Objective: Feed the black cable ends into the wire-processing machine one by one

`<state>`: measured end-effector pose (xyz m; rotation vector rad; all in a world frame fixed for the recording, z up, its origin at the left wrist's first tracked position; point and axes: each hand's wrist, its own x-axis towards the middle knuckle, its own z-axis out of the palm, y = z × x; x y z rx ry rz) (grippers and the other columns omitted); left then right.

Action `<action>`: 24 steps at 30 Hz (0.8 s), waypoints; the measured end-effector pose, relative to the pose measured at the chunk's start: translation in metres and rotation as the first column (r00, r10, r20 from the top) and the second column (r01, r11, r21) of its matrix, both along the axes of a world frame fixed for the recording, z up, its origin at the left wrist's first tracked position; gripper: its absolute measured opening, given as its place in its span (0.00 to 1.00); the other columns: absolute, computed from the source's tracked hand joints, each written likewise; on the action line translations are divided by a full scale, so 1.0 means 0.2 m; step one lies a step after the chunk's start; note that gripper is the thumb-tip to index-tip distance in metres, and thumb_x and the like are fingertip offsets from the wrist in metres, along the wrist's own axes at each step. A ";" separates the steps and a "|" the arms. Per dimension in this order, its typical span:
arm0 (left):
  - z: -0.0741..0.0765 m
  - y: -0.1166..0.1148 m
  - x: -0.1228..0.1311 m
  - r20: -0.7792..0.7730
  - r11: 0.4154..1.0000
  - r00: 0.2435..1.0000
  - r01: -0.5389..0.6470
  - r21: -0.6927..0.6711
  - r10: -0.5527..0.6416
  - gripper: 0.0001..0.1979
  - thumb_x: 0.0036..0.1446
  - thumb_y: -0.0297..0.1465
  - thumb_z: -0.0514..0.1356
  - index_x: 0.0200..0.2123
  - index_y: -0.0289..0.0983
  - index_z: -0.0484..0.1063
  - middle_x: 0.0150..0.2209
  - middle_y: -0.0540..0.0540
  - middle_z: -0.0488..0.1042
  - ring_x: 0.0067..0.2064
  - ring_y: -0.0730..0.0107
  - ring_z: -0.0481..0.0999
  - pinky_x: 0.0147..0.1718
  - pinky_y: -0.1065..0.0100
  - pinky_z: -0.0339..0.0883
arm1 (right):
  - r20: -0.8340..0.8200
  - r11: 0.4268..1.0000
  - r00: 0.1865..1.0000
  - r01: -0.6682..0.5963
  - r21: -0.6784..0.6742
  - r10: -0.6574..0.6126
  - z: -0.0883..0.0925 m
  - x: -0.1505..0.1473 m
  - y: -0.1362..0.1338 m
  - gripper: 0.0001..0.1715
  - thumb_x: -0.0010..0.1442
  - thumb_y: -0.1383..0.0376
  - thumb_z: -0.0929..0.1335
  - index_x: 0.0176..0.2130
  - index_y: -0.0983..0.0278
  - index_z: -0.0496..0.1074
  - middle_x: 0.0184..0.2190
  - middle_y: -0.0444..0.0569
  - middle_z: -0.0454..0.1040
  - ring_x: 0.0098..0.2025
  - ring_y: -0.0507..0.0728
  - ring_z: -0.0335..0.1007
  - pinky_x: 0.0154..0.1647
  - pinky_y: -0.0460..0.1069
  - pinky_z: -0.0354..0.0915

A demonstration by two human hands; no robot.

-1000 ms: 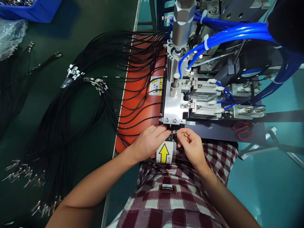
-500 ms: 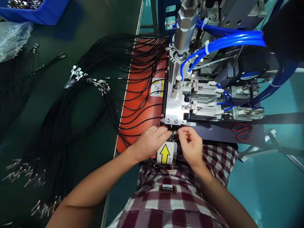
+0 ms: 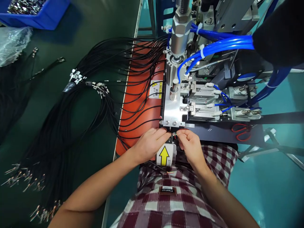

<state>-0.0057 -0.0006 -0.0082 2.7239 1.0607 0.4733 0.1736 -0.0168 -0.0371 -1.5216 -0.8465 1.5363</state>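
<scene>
At the near end of the metal machine (image 3: 173, 110), my left hand (image 3: 150, 143) is closed, thumb and forefinger pinching a black cable (image 3: 133, 138) that runs in from the left. Close beside it, my right hand (image 3: 192, 145) pinches the small coloured wire ends (image 3: 174, 135) of that cable, its other fingers curled. The fingertips almost meet over the machine's dark track, and they partly hide the wires. Just below the hands is a label with a yellow arrow (image 3: 164, 155). Another cable end with bared coloured wires (image 3: 170, 173) lies by my lap.
Several black cables cross the orange plate (image 3: 142, 110) into the machine. Bundled black cables (image 3: 64, 126) with metal-tipped ends lie on the dark green table (image 3: 95, 177). A blue bin (image 3: 47, 19) of small metal parts stands far left. Red-handled scissors (image 3: 241, 132) lie right; blue air hoses (image 3: 225, 42) arch above.
The view has shifted slightly. Both hands stay at the same spot on the track, and the right fingers have curled in a little more around the wire ends.
</scene>
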 end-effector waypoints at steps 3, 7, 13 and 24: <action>0.00 0.00 0.00 -0.007 1.000 1.000 -0.002 -0.007 0.002 0.15 0.66 0.26 0.46 0.44 0.31 0.71 0.34 0.41 0.73 0.33 0.66 0.72 0.32 0.67 0.66 | 0.002 1.000 1.000 0.016 0.016 -0.016 0.01 0.03 -0.01 0.15 0.55 0.55 0.69 0.31 0.65 0.70 0.15 0.37 0.60 0.16 0.48 0.52 0.15 0.45 0.51; 0.00 0.00 0.00 0.012 1.000 1.000 0.002 -0.002 -0.002 0.14 0.66 0.26 0.47 0.44 0.30 0.71 0.35 0.40 0.73 0.35 0.65 0.73 0.34 0.67 0.67 | 0.131 0.996 0.991 -0.028 0.082 0.017 0.02 0.05 -0.06 0.13 0.59 0.56 0.68 0.34 0.64 0.71 0.18 0.39 0.61 0.18 0.49 0.53 0.17 0.45 0.52; 0.00 0.00 0.00 0.056 0.999 0.998 0.006 -0.032 -0.004 0.15 0.66 0.27 0.46 0.44 0.29 0.71 0.34 0.41 0.73 0.34 0.65 0.72 0.32 0.67 0.68 | 0.402 0.948 0.915 -0.123 0.295 -0.007 0.02 0.05 -0.10 0.06 0.61 0.64 0.67 0.37 0.63 0.73 0.22 0.42 0.66 0.22 0.50 0.59 0.24 0.46 0.60; -0.01 0.00 0.00 0.069 0.998 0.998 0.005 -0.065 -0.001 0.15 0.66 0.27 0.47 0.44 0.28 0.71 0.34 0.40 0.73 0.35 0.64 0.73 0.33 0.66 0.68 | 0.621 0.814 0.780 -0.310 0.491 -0.077 0.03 0.06 -0.11 0.08 0.59 0.70 0.67 0.39 0.63 0.74 0.28 0.47 0.74 0.27 0.54 0.68 0.31 0.49 0.66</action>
